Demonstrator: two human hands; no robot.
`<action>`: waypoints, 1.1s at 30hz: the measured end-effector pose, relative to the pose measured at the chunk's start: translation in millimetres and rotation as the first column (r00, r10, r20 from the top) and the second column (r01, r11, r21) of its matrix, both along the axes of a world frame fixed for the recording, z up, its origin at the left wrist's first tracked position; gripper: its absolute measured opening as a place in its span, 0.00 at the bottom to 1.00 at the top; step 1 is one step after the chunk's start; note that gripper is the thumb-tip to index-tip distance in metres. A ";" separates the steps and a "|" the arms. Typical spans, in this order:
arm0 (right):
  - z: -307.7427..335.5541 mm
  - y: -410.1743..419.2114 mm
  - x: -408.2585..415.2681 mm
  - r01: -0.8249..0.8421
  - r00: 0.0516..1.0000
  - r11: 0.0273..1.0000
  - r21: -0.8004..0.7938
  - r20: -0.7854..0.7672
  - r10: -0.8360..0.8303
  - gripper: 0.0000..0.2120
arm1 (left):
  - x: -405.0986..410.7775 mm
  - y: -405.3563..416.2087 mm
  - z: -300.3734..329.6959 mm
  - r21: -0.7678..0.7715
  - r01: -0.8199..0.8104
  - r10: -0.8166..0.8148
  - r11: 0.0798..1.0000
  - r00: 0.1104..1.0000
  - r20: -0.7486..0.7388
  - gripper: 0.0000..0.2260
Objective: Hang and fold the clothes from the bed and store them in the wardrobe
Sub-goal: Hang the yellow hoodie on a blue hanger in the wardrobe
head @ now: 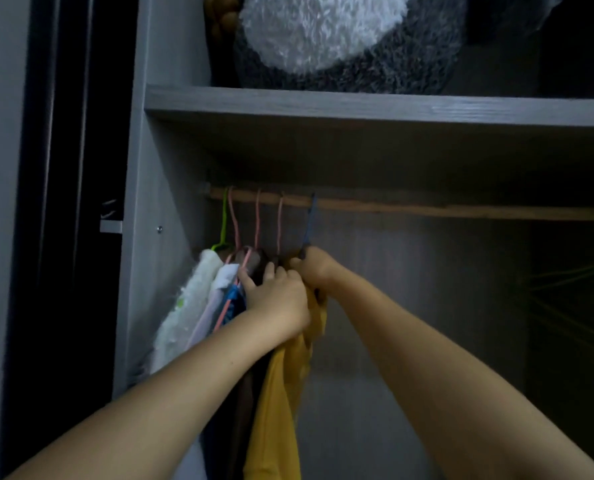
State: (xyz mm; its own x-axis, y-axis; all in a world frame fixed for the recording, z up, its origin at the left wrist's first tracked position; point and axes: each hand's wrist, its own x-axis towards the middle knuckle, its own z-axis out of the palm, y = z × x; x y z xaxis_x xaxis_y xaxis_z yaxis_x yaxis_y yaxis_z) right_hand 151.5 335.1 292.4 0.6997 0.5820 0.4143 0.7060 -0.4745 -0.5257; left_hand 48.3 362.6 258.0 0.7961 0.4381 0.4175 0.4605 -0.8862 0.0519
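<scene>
A yellow garment (278, 403) hangs from a dark blue hanger (310, 223) whose hook sits over the wooden rail (427, 206). My right hand (314, 270) grips the neck of that hanger just under the hook. My left hand (274, 299) reaches in beside it, fingers stretched against the dark clothes to the left of the yellow garment. Several other garments hang at the rail's left end on pink hangers (257, 220) and a green hanger (223, 220), among them a white fluffy garment (184, 306).
I am looking into a grey wardrobe with a shelf (357, 103) above the rail; a grey and white plush item (323, 36) lies on it. Bare green hangers (572, 282) show dimly at the right. The rail's right stretch carries nothing. A dark door edge (63, 202) stands at the left.
</scene>
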 end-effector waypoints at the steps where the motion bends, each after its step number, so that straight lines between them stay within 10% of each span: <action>1: -0.3 3.2 1.1 -0.011 1.000 1.000 0.014 -0.008 0.012 0.17 | 0.2 1.2 1.6 0.029 -0.021 0.021 0.999 1.000 0.006 0.27; 9: 2.3 47.2 -8.6 -0.164 0.982 0.982 0.090 -0.081 0.172 0.16 | -9.7 40.8 4.1 0.087 -0.187 0.189 0.978 0.982 -0.009 0.24; 18: -22.7 1.0 -1.9 0.012 1.000 0.996 0.091 0.019 -0.014 0.29 | -23.7 21.1 -5.6 0.317 -0.128 0.101 0.940 0.990 0.100 0.25; 25: -95.0 -137.7 -9.6 0.325 0.906 0.944 0.050 0.270 -0.326 0.21 | -9.4 -50.1 -45.9 0.445 0.218 -0.308 0.868 0.941 0.141 0.20; 33: -242.3 -317.1 -73.6 0.508 0.861 0.828 -0.238 0.119 -0.494 0.19 | 8.8 -183.9 -188.8 0.158 0.642 -0.639 0.751 0.766 -0.073 0.16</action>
State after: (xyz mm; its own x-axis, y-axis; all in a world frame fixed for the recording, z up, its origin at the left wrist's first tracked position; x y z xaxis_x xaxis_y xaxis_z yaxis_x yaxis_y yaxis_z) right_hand 77.9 18.0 50.2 0.9060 0.2461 0.3444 0.3572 -0.8811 -0.3100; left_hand 57.1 178.7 69.3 0.8715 -0.2498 0.4220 -0.2183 -0.9682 -0.1223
